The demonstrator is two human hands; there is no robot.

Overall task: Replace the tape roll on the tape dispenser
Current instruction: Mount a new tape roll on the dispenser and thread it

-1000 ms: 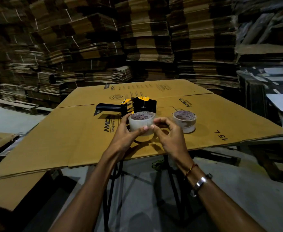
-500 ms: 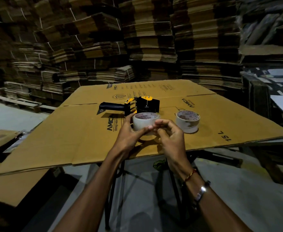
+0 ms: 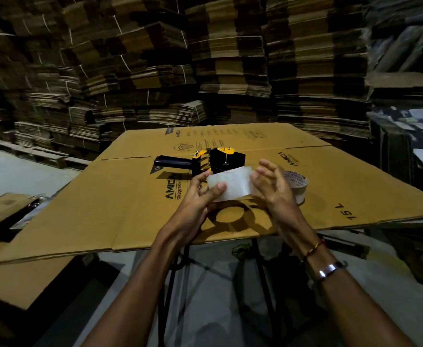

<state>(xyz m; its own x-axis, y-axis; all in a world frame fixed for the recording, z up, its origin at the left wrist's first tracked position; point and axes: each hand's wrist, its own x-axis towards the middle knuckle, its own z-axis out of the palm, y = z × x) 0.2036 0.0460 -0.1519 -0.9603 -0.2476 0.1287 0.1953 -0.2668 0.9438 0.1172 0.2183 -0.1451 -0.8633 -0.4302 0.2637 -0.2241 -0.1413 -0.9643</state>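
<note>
Cardboard stacks [image 3: 155,71] wall in a warehouse worker preparing fresh tape for a dispenser

Flattened on the tabletop as a work surface, a brown carton [image 3: 130,209] carries the printed name "AMICA" twice, the words "storage water" beside one of them, and "15 L" near its right edge; smaller print further back is too fine to read. On it, handle pointing left, lies the black-and-yellow tape dispenser [image 3: 213,159], within easy reach. The left hand [image 3: 200,196] grips the clear tape roll [image 3: 228,187] just above the carton, thumb on its face, seemingly steadying it; the blurred right hand [image 3: 273,194] is spread at its free end, apparently pulling tape out, contact unclear. A second roll [image 3: 298,182], its core lettering illegible, sits behind that hand
</note>
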